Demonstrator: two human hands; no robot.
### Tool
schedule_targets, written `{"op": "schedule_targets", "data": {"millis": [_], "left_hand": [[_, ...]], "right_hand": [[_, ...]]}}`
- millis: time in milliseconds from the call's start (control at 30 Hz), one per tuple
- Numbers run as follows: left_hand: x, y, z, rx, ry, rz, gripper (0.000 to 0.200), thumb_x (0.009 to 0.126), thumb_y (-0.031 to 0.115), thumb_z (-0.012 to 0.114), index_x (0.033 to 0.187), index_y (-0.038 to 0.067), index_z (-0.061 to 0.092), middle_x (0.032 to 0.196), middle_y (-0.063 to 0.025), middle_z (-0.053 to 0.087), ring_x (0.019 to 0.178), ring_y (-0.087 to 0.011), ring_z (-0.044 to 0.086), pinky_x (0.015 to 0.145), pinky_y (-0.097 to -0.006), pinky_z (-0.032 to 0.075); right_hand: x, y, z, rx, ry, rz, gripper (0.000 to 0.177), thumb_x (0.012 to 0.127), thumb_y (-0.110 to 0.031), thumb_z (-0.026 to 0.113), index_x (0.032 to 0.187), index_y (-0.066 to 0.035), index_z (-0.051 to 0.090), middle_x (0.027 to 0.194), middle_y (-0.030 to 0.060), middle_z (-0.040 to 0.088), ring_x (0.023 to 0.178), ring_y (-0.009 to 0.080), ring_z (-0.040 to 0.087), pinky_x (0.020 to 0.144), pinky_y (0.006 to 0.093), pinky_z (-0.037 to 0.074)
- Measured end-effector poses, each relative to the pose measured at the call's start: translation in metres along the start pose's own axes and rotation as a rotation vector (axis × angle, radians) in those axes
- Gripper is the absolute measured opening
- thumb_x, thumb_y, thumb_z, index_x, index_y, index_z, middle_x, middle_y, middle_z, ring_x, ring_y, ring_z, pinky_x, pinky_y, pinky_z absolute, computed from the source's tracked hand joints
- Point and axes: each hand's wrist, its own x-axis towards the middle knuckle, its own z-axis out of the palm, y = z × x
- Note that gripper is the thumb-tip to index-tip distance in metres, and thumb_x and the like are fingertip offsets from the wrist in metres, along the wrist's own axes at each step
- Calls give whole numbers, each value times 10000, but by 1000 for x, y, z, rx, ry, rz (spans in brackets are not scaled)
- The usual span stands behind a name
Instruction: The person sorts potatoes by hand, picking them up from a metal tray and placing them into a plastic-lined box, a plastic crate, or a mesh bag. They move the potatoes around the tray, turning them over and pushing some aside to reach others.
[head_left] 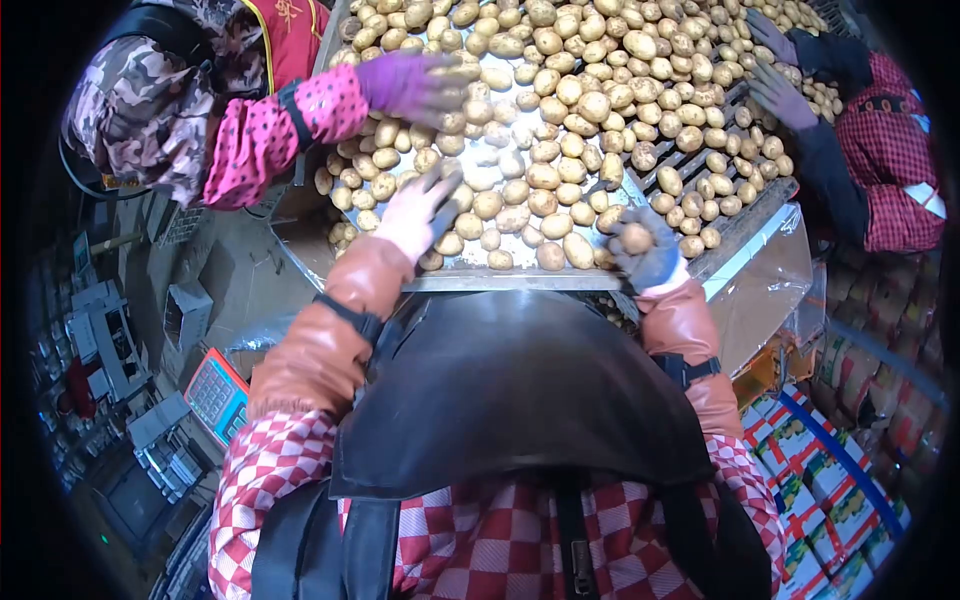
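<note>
Many pale brown potatoes [545, 176] cover a metal sorting table [520, 280] in front of me. At the table's near left part, my left hand [425, 208], in a pink and grey glove, lies palm down with its fingers apart, touching potatoes. My right hand [643, 250], in a grey-blue glove, is near the table's front right edge. A single potato [636, 238] sits in it, with the fingers curled around it. More potatoes lie just beyond both hands.
A co-worker's purple-gloved hand [415, 85] reaches in from the left. Another co-worker's grey-gloved hands [783, 95] are at the right. A scale with keypad [215, 395] stands lower left, printed boxes [825, 480] lower right, and clear plastic [765, 290] hangs beside the table.
</note>
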Motion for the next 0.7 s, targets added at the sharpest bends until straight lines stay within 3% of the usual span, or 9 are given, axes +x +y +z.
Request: {"op": "schedule_targets", "data": {"millis": [133, 200, 267, 367, 400, 467, 500, 533, 700], "left_hand": [[-46, -10, 18, 36, 15, -160, 405, 930, 287, 651, 1317, 169, 626, 1431, -201, 515, 1247, -423, 544, 1049, -474, 455], [-44, -9, 20, -32, 30, -203, 390, 925, 275, 663, 1295, 155, 637, 1426, -202, 515, 1230, -423, 554, 1048, -482, 454], [-41, -7, 20, -48, 43, -207, 376, 931, 269, 661, 1285, 142, 643, 1395, -197, 547, 1229, -417, 559, 1046, -479, 454], [-30, 3, 11, -32, 133, -66, 346, 930, 258, 662, 1237, 98, 662, 1298, -181, 617, 1202, -401, 576, 1008, -476, 466], [-24, 12, 3, -5, 204, 76, 333, 923, 252, 663, 1199, 67, 675, 1234, -170, 654, 1176, -392, 587, 972, -475, 478], [-2, 41, -7, -161, -55, 227, 267, 950, 195, 586, 1173, 80, 677, 933, -139, 707, 869, -331, 672, 756, -445, 524], [5, 56, -11, -159, -204, 250, 285, 956, 202, 564, 1206, 105, 659, 880, -140, 693, 808, -332, 669, 719, -450, 521], [14, 74, -14, -152, -353, 272, 305, 961, 209, 542, 1239, 130, 642, 826, -140, 680, 747, -332, 665, 682, -454, 517], [31, 88, 40, 25, -477, 368, 394, 939, 170, 496, 1325, 173, 578, 816, -130, 665, 785, -335, 682, 674, -447, 532]], "right_hand": [[-20, -47, -59, 339, 132, 58, 420, 1001, -491, 534, 1032, -75, 584, 850, 100, 619, 592, 161, 520, 443, 235, 397], [-35, -61, -155, 441, -347, 72, 411, 1011, -476, 514, 1142, -92, 580, 1015, 123, 640, 764, 222, 608, 561, 299, 513], [-16, -29, -296, 447, 619, -552, 441, 1023, -436, 502, 1302, -96, 537, 1213, 123, 610, 1018, 262, 618, 781, 398, 571], [-57, -36, -246, -520, 820, -578, 452, 1042, -312, 482, 1417, -61, 468, 1339, 117, 559, 1211, 271, 546, 970, 475, 514], [-47, -29, -256, -668, 532, -590, 436, 1046, -253, 467, 1429, -47, 452, 1303, 124, 577, 1136, 264, 586, 895, 440, 545], [-51, -42, -159, -351, 374, -240, 407, 1055, -174, 416, 1437, -38, 444, 1155, 136, 634, 852, 228, 674, 648, 331, 581], [-25, -22, -138, -351, 198, -409, 439, 1033, -165, 484, 1448, -28, 433, 1039, 117, 648, 684, 175, 649, 514, 266, 522], [-24, -41, -64, -271, 290, -20, 447, 1001, -147, 548, 1427, -28, 483, 956, 117, 657, 704, 180, 651, 524, 264, 503], [16, -37, 59, -1413, 23, -185, 398, 976, -269, 620, 1358, -157, 611, 934, 163, 716, 772, 251, 656, 690, 374, 516]]}}
